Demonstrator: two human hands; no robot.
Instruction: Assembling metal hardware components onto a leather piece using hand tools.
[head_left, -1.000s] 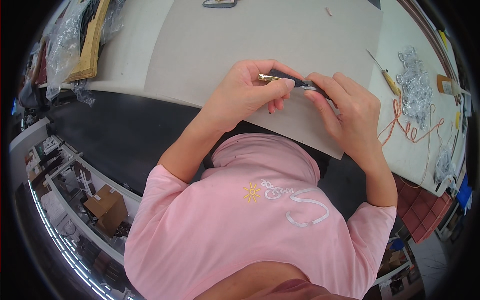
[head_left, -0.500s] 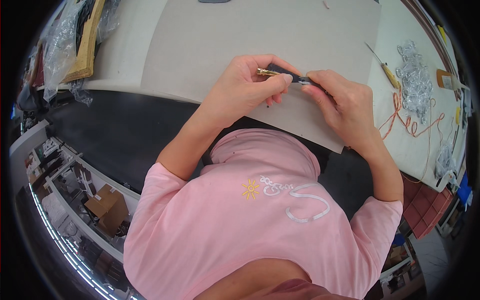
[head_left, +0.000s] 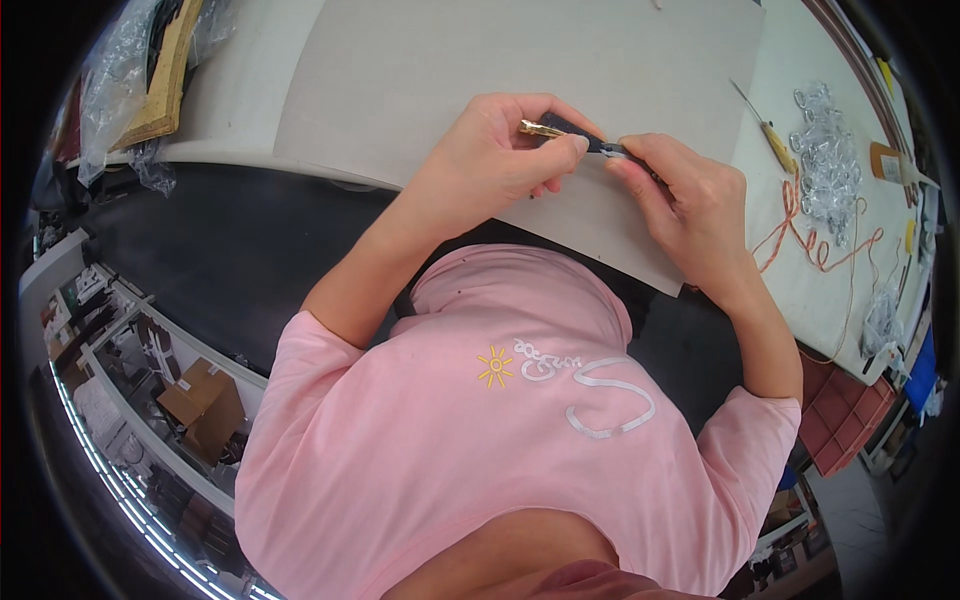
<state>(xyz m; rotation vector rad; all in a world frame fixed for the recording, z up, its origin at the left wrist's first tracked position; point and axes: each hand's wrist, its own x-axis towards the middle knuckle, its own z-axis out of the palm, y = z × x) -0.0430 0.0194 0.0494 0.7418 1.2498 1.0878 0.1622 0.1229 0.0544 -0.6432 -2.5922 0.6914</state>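
Observation:
Over the near part of a large grey sheet, my two hands meet in front of my chest. My left hand pinches a short dark strap piece between thumb and fingers. A gold-coloured metal fitting sticks out of that grip on the left side. My right hand is closed round a slim dark tool, whose greyish tip is at the strap's right end. Fingers cover most of the tool, so its exact kind cannot be made out.
To the right lie a yellow-handled awl, clear-wrapped metal pieces, orange cord and an amber bottle. A plastic-draped wooden piece is at the far left. A reddish crate stands below the table's right end.
The view has shifted slightly. Both hands keep their grips, with the strap and the tool tip still together; the strap has tilted a little.

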